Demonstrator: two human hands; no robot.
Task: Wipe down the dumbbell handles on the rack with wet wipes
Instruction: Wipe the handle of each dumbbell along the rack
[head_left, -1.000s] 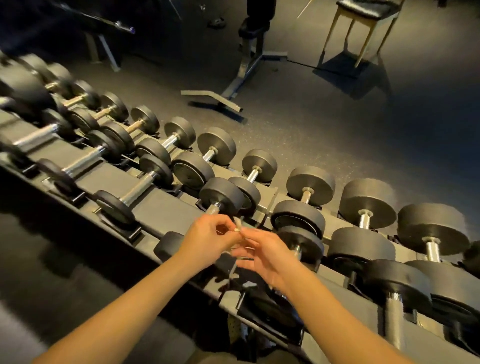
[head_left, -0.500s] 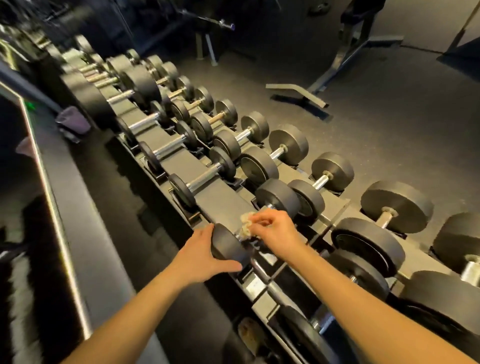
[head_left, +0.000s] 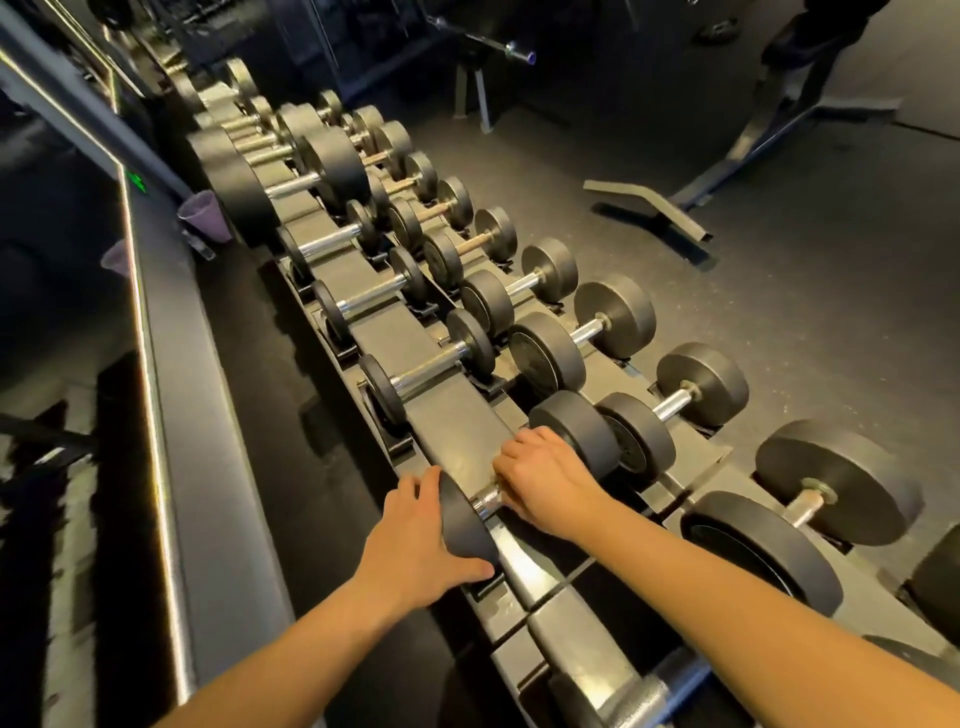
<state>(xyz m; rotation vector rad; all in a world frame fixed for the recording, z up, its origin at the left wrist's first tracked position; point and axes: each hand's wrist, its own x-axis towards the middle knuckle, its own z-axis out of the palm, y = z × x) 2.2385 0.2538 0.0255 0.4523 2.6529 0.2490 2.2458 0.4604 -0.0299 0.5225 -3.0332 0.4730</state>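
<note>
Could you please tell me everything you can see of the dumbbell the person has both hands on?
The dumbbell has two round matte black heads, seemingly rubber, joined by a shiny metal handle. It lies on the rack, in the row nearest the person. The left hand grips the near head; the right hand curls over the handle, hiding most of it.

Single head-worn, wide-angle view. We look forward and steeply down along the rack, which recedes toward upper left. Nearest the lens, the left hand and right hand meet on one dumbbell; the floor fills the right.
</note>
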